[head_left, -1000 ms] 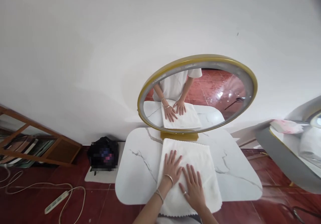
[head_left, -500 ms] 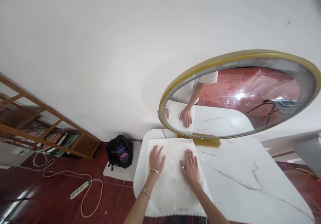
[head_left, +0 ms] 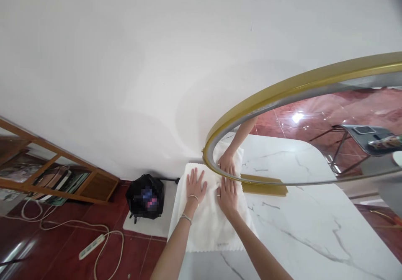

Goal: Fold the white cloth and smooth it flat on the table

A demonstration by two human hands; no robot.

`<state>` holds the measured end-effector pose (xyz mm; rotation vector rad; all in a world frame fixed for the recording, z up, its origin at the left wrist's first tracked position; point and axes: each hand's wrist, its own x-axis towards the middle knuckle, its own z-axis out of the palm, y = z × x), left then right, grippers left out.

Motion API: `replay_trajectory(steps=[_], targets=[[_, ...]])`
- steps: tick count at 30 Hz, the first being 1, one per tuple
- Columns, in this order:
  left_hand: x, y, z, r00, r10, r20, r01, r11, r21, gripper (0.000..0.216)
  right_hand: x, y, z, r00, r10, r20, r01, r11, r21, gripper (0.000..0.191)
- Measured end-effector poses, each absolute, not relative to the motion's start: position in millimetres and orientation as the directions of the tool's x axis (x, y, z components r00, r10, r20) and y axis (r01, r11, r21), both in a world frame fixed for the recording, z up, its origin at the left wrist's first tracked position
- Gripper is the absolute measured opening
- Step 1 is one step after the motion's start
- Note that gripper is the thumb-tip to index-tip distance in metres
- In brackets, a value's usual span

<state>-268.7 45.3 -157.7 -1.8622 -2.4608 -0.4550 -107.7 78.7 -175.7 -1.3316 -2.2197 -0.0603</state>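
A white towel with a scalloped edge lies on the left end of the marble-patterned table. My left hand rests flat on its upper left part, fingers spread, with bracelets at the wrist. Flat on the upper right part of the same towel is my right hand, a ring on one finger and its fingertips close to the mirror's lower rim. Small wrinkles show in the cloth between the two hands. Neither hand grips anything.
A gold-framed oval mirror on a gold base stands over the table's back edge. Left of the table, a black bag sits on the floor. Further left are a power strip with its cord and a wooden shelf.
The towel has slid away from me toward the wall and mirror, both palms still on it. Table surface now shows in front of its near edge. My view has shifted slightly.
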Motion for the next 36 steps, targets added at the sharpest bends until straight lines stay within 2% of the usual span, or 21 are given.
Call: replay_trajectory(steps=[5, 12, 16, 20, 22, 24, 26, 29, 32, 36], targets=[[-272.5, 61.7, -154.5, -0.311, 0.937, 0.158, 0.933, 0.268, 0.241, 0.052, -129.8, 100.4, -174.2, -0.372, 0.858, 0.355, 0.850, 0.469, -0.242, 0.053], [-297.0, 30.3, -153.7, -0.442, 0.888, 0.128, 0.881, 0.403, 0.247, 0.050, -153.5, 92.3, -163.8, -0.497, 0.806, 0.320, 0.781, 0.577, -0.241, 0.047], [-305.3, -23.9, -157.2, -0.518, 0.847, 0.118, 0.836, 0.473, 0.278, 0.050, -147.2, 49.0, -157.0, -0.661, 0.664, 0.350, 0.621, 0.746, -0.241, 0.047], [-281.6, -93.1, -165.6, -0.571, 0.797, 0.197, 0.814, 0.518, 0.262, 0.050, -111.7, -14.5, -154.8, -0.829, 0.471, 0.303, 0.397, 0.876, -0.275, 0.053], [-257.6, -130.3, -170.2, -0.576, 0.783, 0.235, 0.816, 0.536, 0.214, 0.051, -87.3, -44.4, -152.2, -0.901, 0.359, 0.242, 0.277, 0.907, -0.316, 0.066], [-230.1, -165.7, -173.8, -0.569, 0.785, 0.246, 0.822, 0.544, 0.167, 0.055, -64.2, -66.9, -147.4, -0.932, 0.308, 0.194, 0.230, 0.911, -0.342, 0.081], [-204.1, -192.7, -175.3, -0.535, 0.812, 0.231, 0.845, 0.517, 0.139, 0.061, -45.8, -79.3, -142.1, -0.929, 0.326, 0.176, 0.255, 0.908, -0.333, 0.084], [-175.8, -202.6, -172.3, -0.491, 0.849, 0.197, 0.871, 0.472, 0.137, 0.068, -26.8, -79.9, -139.6, -0.900, 0.390, 0.194, 0.336, 0.905, -0.262, 0.074], [-160.0, -170.8, -164.5, -0.429, 0.887, 0.170, 0.900, 0.404, 0.163, 0.068, -8.8, -66.6, -146.3, -0.841, 0.486, 0.237, 0.453, 0.873, -0.180, 0.070], [-146.3, -102.0, -153.9, -0.199, 0.970, 0.141, 0.957, 0.161, 0.241, 0.065, 18.7, -46.0, -159.7, -0.684, 0.666, 0.296, 0.656, 0.740, -0.148, 0.069]])
